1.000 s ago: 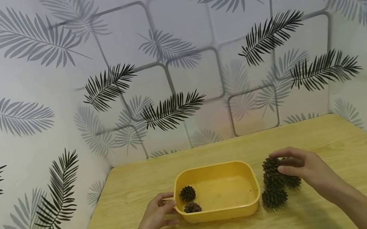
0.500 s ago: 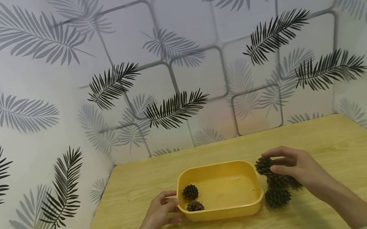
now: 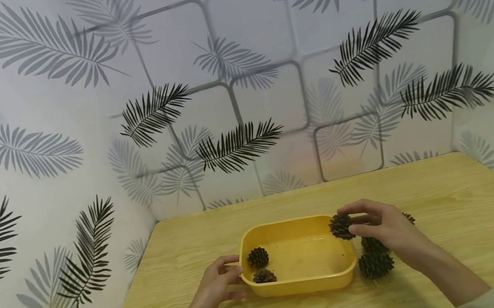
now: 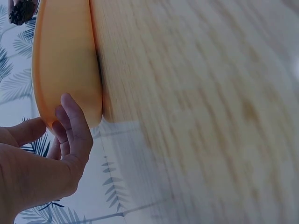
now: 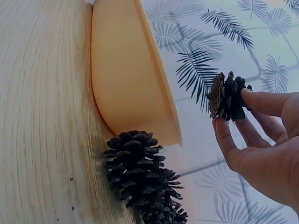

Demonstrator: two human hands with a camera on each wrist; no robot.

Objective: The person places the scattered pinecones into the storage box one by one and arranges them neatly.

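Observation:
My right hand (image 3: 383,224) pinches a dark brown pinecone (image 3: 340,226) between thumb and fingers, raised at the right rim of a yellow plastic tub (image 3: 301,286). In the right wrist view, the held pinecone (image 5: 227,97) is higher than the tub's rim. My left hand (image 3: 217,287) touches the tub's left end from outside, its fingers loosely bent; in the left wrist view, the thumb (image 4: 30,130) meets the rim. Two pinecones (image 3: 258,257) lie inside the tub at its left end. More pinecones (image 3: 376,264) stand just right of the tub, partly hidden by my right hand.
The tub stands on a light wood-grain table (image 3: 183,241). Walls with a feather pattern (image 3: 277,160) rise behind it and at both sides. Small dark specks (image 5: 72,179) lie on the tabletop near the pinecones.
My right hand has lifted one pinecone off the pile and carried it left to the tub's right rim. The left hand stays at the tub's left end.

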